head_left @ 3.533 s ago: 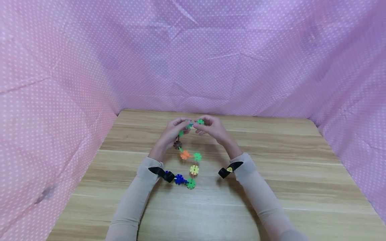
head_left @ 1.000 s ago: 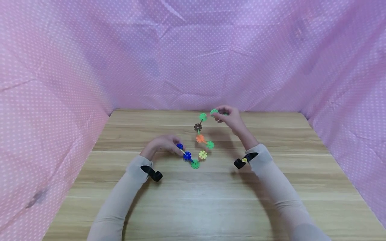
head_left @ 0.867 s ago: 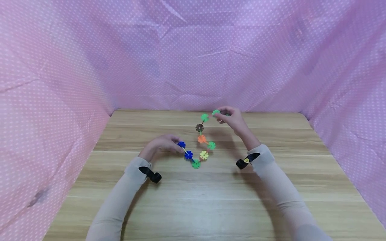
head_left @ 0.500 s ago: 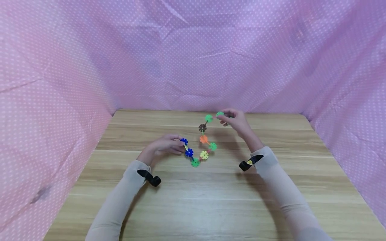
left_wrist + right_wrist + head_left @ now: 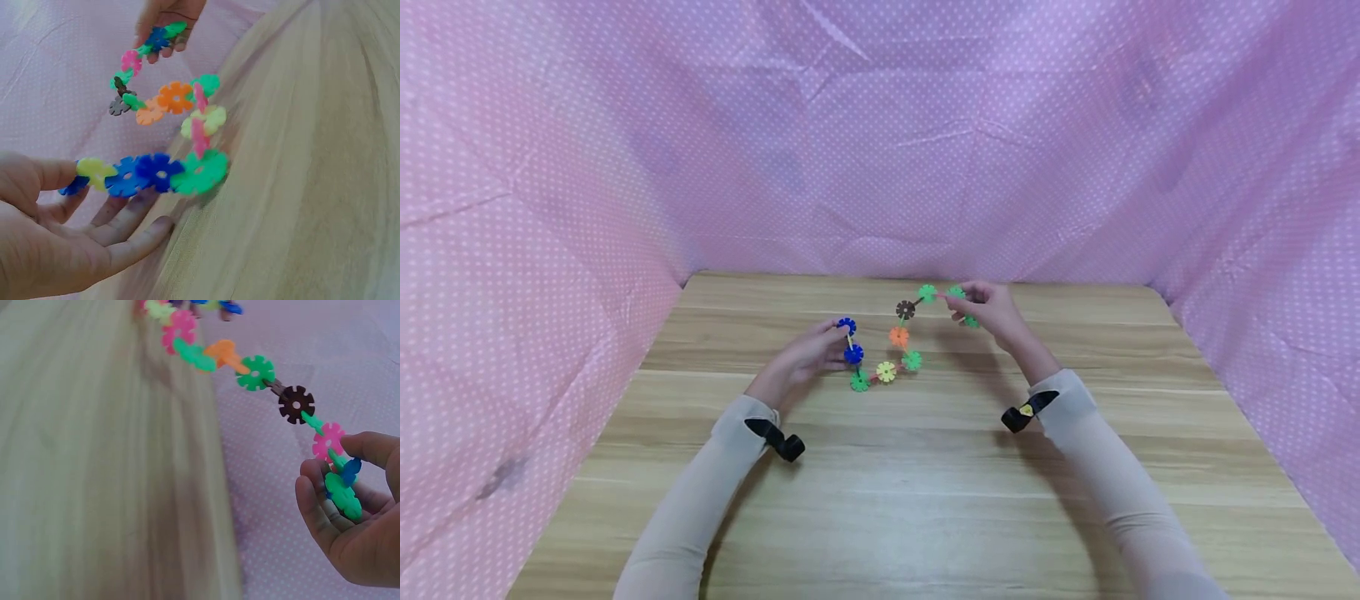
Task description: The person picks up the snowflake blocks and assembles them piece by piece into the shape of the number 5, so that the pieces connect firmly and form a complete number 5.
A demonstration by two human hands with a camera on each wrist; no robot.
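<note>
A chain of interlocking snowflake discs hangs in a zigzag between my two hands. My left hand [image 5: 805, 354] pinches the blue disc [image 5: 847, 326] at one end between thumb and index finger, its other fingers spread below. From there the chain runs through a green disc [image 5: 860, 381], a yellow disc [image 5: 886, 372], an orange disc [image 5: 899, 337] and a brown disc [image 5: 905, 310]. My right hand [image 5: 996, 312] holds the other end. In the right wrist view, green and blue discs lie within its curled fingers, with a pink disc [image 5: 328, 442] by the thumb tip.
The wood-grain table [image 5: 895, 500] spreads out under both arms. Pink dotted cloth [image 5: 880, 150] walls it in at the back and on both sides. A black wrist camera [image 5: 786, 446] sits on the left cuff, and another black camera [image 5: 1018, 417] on the right cuff.
At first both hands were together at the chain's green end. My left hand then took the blue end and has since lifted it farther back; my right hand has drifted right, stretching the chain.
</note>
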